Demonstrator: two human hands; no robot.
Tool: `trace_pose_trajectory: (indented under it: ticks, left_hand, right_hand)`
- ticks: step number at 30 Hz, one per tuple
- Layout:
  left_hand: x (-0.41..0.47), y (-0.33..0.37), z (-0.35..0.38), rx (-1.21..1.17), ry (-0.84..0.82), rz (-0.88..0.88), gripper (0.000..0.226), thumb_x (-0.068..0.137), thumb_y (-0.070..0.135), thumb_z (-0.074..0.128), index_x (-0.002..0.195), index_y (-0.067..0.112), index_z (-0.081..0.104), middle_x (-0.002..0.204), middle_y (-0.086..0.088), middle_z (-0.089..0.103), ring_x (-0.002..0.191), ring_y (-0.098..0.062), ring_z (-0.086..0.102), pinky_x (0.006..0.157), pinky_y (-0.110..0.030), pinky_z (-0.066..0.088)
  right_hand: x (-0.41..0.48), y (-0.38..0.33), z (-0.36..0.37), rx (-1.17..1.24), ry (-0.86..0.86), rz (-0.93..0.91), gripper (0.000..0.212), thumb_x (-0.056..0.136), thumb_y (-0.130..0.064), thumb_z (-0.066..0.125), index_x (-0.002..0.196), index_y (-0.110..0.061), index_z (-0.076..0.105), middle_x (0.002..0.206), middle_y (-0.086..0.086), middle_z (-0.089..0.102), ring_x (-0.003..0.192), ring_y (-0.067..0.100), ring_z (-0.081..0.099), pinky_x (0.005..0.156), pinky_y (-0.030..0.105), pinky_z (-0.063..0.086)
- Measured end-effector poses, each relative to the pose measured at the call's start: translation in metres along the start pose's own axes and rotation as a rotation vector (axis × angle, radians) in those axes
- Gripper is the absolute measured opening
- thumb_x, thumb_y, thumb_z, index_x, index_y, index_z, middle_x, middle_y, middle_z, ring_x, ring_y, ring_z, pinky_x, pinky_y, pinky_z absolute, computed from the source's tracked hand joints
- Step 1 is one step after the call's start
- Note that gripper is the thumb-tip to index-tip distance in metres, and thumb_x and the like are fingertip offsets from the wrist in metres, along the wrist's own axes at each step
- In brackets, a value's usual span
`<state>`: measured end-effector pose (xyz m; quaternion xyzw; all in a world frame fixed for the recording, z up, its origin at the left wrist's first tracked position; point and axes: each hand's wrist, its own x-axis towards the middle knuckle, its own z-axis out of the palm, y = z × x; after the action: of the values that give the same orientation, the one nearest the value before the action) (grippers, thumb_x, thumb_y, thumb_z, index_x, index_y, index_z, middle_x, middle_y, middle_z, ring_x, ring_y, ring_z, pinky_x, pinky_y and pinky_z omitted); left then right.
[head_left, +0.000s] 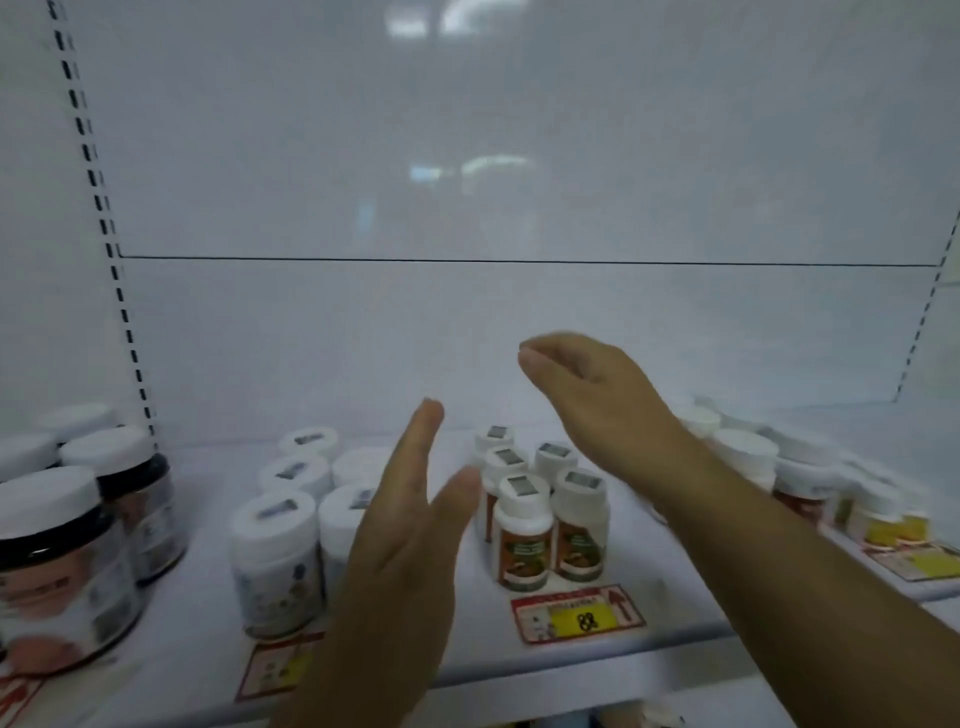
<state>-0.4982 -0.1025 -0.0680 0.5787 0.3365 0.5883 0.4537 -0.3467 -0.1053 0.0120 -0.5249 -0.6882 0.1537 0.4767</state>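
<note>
I held my left hand (402, 551) and right hand (597, 400) empty, fingers loose, flanking the orange bottles (524, 540) clustered labels-out on the shelf (660, 587) behind their price tag (576, 613), probably to square them up.

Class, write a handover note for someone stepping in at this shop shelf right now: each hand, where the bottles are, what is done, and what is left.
Left hand: open, fingers straight, holding nothing, raised in front of the white bottles.
Right hand: fingers loosely curled, holding nothing, hovering above the orange-labelled bottles.
Things: both groups stand upright in short rows on the shelf. The orange-labelled ones are behind a red and yellow price tag.
Done: no bottle is tipped or out of its group.
Left: probably lower a hand onto the orange-labelled group to take or straighten one.
</note>
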Motion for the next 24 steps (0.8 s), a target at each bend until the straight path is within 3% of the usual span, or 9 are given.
trace_pose_trajectory:
  ticks: [2,3,6,9,10,12,14,16,24]
  left_hand:
    - [0.004,-0.013,0.018,-0.001,0.020,-0.025,0.058,0.086,0.024,0.061,0.136,0.038,0.034,0.137,0.020,0.039,0.120,0.003,0.034,0.101,-0.023,0.028]
    - [0.003,-0.009,0.028,-0.028,0.035,-0.065,0.053,0.093,0.025,0.053,0.141,0.034,0.033,0.140,0.016,0.039,0.118,0.001,0.034,0.097,-0.024,0.030]
    - [0.009,-0.023,0.046,-0.086,0.125,-0.220,0.049,0.095,0.040,0.043,0.143,0.035,0.032,0.131,0.017,0.042,0.110,-0.003,0.040,0.079,-0.021,0.042]
    - [0.013,-0.038,0.054,-0.163,0.167,-0.341,0.079,0.067,0.073,0.059,0.137,0.040,0.042,0.140,0.008,0.050,0.119,-0.022,0.056,0.094,-0.044,0.049]
    - [0.012,-0.040,0.056,-0.164,0.177,-0.332,0.072,0.072,0.069,0.058,0.136,0.039,0.044,0.138,0.004,0.053,0.118,-0.026,0.058,0.097,-0.049,0.046]
    - [0.010,-0.036,0.060,-0.093,0.158,-0.237,0.044,0.090,0.044,0.050,0.133,0.032,0.049,0.128,-0.001,0.061,0.112,-0.027,0.062,0.097,-0.051,0.048]
    - [0.011,-0.034,0.063,-0.029,0.132,-0.205,0.039,0.090,0.036,0.047,0.129,0.029,0.052,0.121,-0.007,0.066,0.106,-0.029,0.065,0.094,-0.051,0.050]
    - [0.011,-0.036,0.061,-0.022,0.097,-0.201,0.037,0.091,0.034,0.046,0.126,0.030,0.053,0.114,-0.006,0.069,0.101,-0.028,0.068,0.089,-0.049,0.053]
    - [0.013,-0.044,0.054,-0.040,0.048,-0.209,0.047,0.082,0.039,0.047,0.129,0.031,0.050,0.119,-0.005,0.067,0.104,-0.029,0.066,0.091,-0.053,0.051]
  right_hand:
    - [-0.010,0.027,-0.007,-0.003,-0.027,0.051,0.041,0.094,-0.046,0.042,0.131,-0.030,0.049,0.132,-0.014,0.050,0.101,-0.009,0.050,0.086,0.016,0.035]
    - [-0.013,0.039,-0.009,0.023,-0.045,0.086,0.044,0.093,-0.048,0.041,0.134,-0.031,0.044,0.136,-0.016,0.045,0.102,-0.012,0.047,0.088,0.015,0.034]
    - [-0.018,0.072,-0.005,0.222,-0.123,0.236,0.053,0.094,-0.052,0.036,0.144,-0.033,0.029,0.151,-0.011,0.031,0.130,0.005,0.035,0.100,0.023,0.026]
    - [-0.023,0.090,0.013,0.435,-0.225,0.368,0.060,0.091,-0.061,0.034,0.144,-0.034,0.030,0.150,-0.004,0.037,0.134,0.016,0.038,0.110,0.028,0.024]
    - [-0.024,0.096,0.019,0.476,-0.251,0.380,0.064,0.085,-0.067,0.035,0.140,-0.035,0.036,0.145,-0.002,0.046,0.128,0.019,0.047,0.111,0.036,0.031]
    - [-0.022,0.103,0.028,0.545,-0.240,0.369,0.058,0.081,-0.067,0.037,0.126,-0.033,0.050,0.124,-0.001,0.061,0.111,0.019,0.059,0.100,0.043,0.045]
    - [-0.020,0.106,0.030,0.574,-0.179,0.357,0.033,0.092,-0.051,0.036,0.106,-0.030,0.058,0.106,-0.003,0.066,0.098,0.016,0.063,0.091,0.038,0.049]
    - [-0.019,0.109,0.032,0.565,-0.157,0.351,0.029,0.096,-0.045,0.035,0.092,-0.030,0.059,0.096,-0.004,0.066,0.091,0.015,0.064,0.085,0.035,0.050]
    - [-0.027,0.114,0.029,0.503,-0.167,0.257,0.036,0.095,-0.054,0.026,0.104,-0.037,0.057,0.101,-0.004,0.069,0.094,0.014,0.066,0.090,0.046,0.052]
